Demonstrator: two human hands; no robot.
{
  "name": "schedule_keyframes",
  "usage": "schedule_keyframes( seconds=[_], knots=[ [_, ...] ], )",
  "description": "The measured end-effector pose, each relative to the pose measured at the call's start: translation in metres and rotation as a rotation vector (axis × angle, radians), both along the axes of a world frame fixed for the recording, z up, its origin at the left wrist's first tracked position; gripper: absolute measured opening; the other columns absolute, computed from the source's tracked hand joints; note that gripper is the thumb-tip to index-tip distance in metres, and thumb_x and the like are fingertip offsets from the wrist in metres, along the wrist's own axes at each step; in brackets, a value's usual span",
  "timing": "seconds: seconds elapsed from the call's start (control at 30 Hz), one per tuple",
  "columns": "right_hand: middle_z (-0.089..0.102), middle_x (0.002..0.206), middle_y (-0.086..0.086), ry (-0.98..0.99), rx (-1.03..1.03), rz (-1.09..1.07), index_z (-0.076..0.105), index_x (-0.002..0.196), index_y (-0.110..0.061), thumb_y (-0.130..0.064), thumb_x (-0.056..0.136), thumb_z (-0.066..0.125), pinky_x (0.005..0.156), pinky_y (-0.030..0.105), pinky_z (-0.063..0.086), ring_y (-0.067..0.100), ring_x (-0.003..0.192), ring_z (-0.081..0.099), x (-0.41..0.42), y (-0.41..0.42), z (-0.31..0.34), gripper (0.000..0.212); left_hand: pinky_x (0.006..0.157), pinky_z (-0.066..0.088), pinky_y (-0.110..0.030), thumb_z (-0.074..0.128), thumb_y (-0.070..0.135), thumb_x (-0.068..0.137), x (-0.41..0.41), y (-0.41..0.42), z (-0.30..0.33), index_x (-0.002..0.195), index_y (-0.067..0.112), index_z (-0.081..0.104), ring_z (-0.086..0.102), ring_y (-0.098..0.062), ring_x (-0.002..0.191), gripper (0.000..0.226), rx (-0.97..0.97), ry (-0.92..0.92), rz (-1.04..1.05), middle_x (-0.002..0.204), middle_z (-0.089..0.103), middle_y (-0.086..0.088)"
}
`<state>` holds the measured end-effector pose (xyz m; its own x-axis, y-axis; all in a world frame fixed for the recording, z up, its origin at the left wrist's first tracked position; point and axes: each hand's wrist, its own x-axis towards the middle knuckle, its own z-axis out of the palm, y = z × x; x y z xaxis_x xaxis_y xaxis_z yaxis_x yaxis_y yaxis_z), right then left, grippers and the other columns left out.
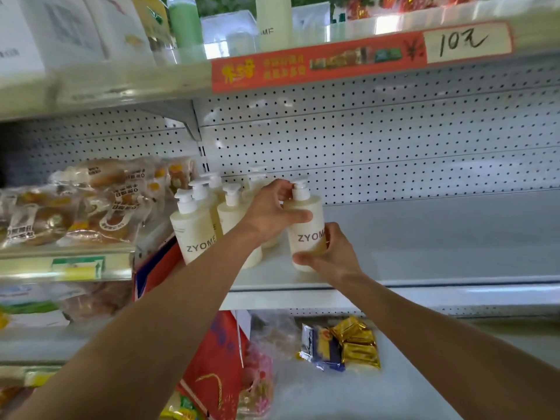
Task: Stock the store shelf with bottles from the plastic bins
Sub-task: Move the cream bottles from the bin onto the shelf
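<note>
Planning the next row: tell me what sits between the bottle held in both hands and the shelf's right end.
In the head view, nothing: right of the held bottle, the shelf runs bare as far as the frame shows.

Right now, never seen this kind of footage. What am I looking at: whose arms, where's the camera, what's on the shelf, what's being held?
There is no machine here. The arms belong to a person wearing a wide-angle camera on the head, so the one picture looks forward and down over both forearms at a store shelf.

Both hands are on one pump bottle of pale liquid labelled ZYOME, standing near the shelf's front edge. The left hand wraps its upper part near the pump; the right hand grips its lower part.

Just left of it stands a group of matching bottles. The shelf to the right is bare. Further left lie bagged pastries; on the shelf below are gold-wrapped snacks. A red price strip runs along the shelf above. The bins are not in view.
</note>
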<state>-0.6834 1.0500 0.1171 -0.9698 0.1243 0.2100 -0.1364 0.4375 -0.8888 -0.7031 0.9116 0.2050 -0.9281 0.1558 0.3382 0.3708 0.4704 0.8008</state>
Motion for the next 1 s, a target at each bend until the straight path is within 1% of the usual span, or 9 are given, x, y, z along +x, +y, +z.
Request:
schedule_keyframes(
  seconds=[0.1,0.2,0.27,0.37,0.47,0.6,0.7,0.83,1.0],
  knots=[
    [0.061,0.104,-0.004,-0.005,-0.005,-0.028,0.043,0.112,-0.023,-0.031,0.061,0.086,0.079,0.038,0.055,0.017,0.094,0.061,-0.019,-0.003,-0.003,0.068,0.09,0.047,-0.026,0.085,0.016,0.069,-0.016,0.004,-0.003,0.12,0.016,0.052,0.058,-0.015,0.106,0.061,-0.033,0.024,0.025,0.112,0.06,0.004],
    [0.061,0.103,-0.003,-0.02,-0.002,-0.042,0.043,0.112,-0.021,-0.03,0.062,0.086,0.08,0.041,0.055,0.019,0.094,0.06,-0.039,-0.004,-0.004,0.066,0.091,0.049,-0.034,0.084,0.016,0.069,-0.031,0.009,-0.001,0.134,0.02,0.035,0.057,-0.019,0.107,0.082,-0.071,0.035,0.035,0.112,0.058,0.003],
    [0.062,0.105,-0.002,-0.018,-0.002,-0.05,0.043,0.112,-0.02,-0.03,0.063,0.085,0.081,0.043,0.055,0.02,0.096,0.06,-0.05,-0.004,-0.006,0.066,0.088,0.048,-0.033,0.082,0.016,0.07,-0.041,0.011,0.001,0.139,0.025,0.027,0.058,-0.02,0.102,0.089,-0.146,0.071,0.03,0.105,0.057,0.004],
    [0.062,0.102,-0.003,-0.02,-0.018,-0.068,0.043,0.109,-0.022,-0.031,0.062,0.084,0.07,0.035,0.053,0.016,0.09,0.061,-0.065,-0.005,-0.008,0.063,0.082,0.046,-0.03,0.081,0.019,0.072,-0.054,0.013,0.005,0.136,0.027,0.033,0.057,-0.021,0.099,0.08,-0.295,0.104,0.044,0.107,0.055,0.002],
    [0.059,0.097,-0.007,-0.05,-0.028,-0.077,0.041,0.105,-0.025,-0.03,0.061,0.085,0.055,0.023,0.041,0.011,0.082,0.057,-0.079,-0.008,-0.005,0.063,0.081,0.048,-0.034,0.08,0.019,0.074,-0.068,0.015,0.011,0.13,0.024,0.037,0.056,-0.022,0.097,0.072,-0.379,0.095,0.067,0.11,0.054,0.001],
    [0.059,0.103,-0.005,-0.092,-0.029,-0.075,0.041,0.108,-0.025,-0.026,0.06,0.084,0.07,0.031,0.05,0.016,0.094,0.059,-0.097,-0.011,-0.002,0.065,0.082,0.049,-0.037,0.08,0.017,0.074,-0.081,0.018,0.018,0.125,0.017,0.036,0.055,-0.025,0.094,0.068,-0.47,0.114,0.087,0.104,0.052,0.001],
    [0.059,0.108,-0.003,-0.097,-0.034,-0.067,0.042,0.114,-0.023,-0.022,0.06,0.084,0.079,0.039,0.054,0.018,0.098,0.059,-0.106,-0.013,-0.002,0.068,0.075,0.046,-0.036,0.078,0.014,0.075,-0.091,0.019,0.02,0.122,0.014,0.034,0.057,-0.027,0.095,0.065,-0.534,0.11,0.106,0.104,0.054,-0.004],
    [0.058,0.11,-0.001,-0.1,-0.042,-0.071,0.041,0.112,-0.025,-0.023,0.059,0.083,0.08,0.038,0.053,0.02,0.099,0.058,-0.115,-0.015,-0.003,0.067,0.067,0.042,-0.034,0.078,0.015,0.077,-0.1,0.022,0.023,0.123,0.013,0.029,0.059,-0.029,0.095,0.067,-0.603,0.087,0.144,0.109,0.057,-0.008],
    [0.059,0.109,-0.002,-0.101,-0.036,-0.085,0.041,0.111,-0.025,-0.022,0.059,0.082,0.077,0.038,0.055,0.019,0.097,0.059,-0.117,-0.017,-0.002,0.066,0.066,0.041,-0.034,0.077,0.014,0.077,-0.104,0.023,0.02,0.122,0.014,0.028,0.057,-0.028,0.09,0.066,-0.613,0.098,0.156,0.108,0.056,-0.008]
  ],
)
